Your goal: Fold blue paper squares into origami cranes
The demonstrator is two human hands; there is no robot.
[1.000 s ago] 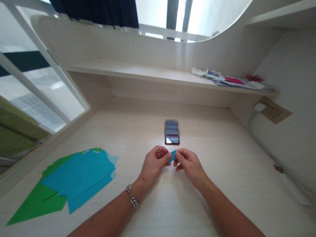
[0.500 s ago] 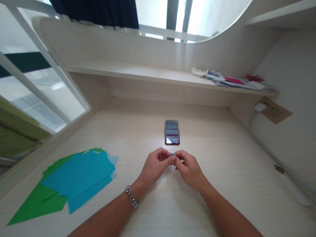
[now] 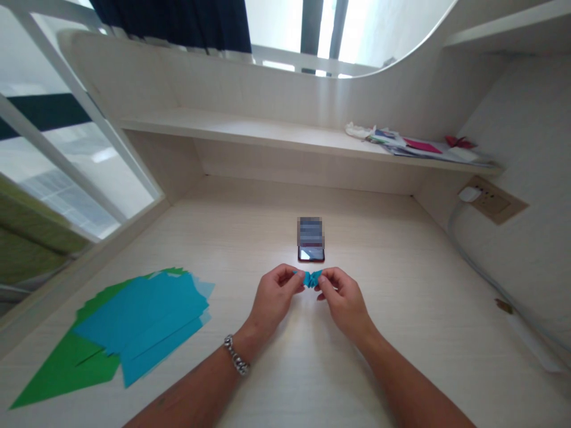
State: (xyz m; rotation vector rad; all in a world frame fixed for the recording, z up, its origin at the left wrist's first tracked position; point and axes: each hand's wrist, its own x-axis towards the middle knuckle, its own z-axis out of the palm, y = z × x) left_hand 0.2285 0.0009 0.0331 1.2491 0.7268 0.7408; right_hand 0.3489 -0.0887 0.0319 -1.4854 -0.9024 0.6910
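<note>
A small piece of folded blue paper (image 3: 311, 279) is stretched between my two hands, just above the desk. My left hand (image 3: 277, 294) pinches its left end between thumb and fingers. The right end sits in the pinch of my right hand (image 3: 342, 297). Creases show in the middle of the paper, while its ends are partly hidden by my fingertips. Right beyond the hands lies a phone (image 3: 311, 254), most of its screen blurred out. To the left, blue paper sheets (image 3: 151, 315) overlap green paper sheets (image 3: 62, 374) on the desk.
A shelf (image 3: 250, 131) runs along the back, with a pile of papers (image 3: 419, 145) at its right. On the right wall, a white plug sits in a socket (image 3: 495, 202), its cable (image 3: 477, 270) running down along the desk's side. A mirror (image 3: 357, 35) hangs above.
My hands have moved slightly apart, the left one shifting left. More of the folded blue paper shows between the fingers now. The phone and sheets have stayed put.
</note>
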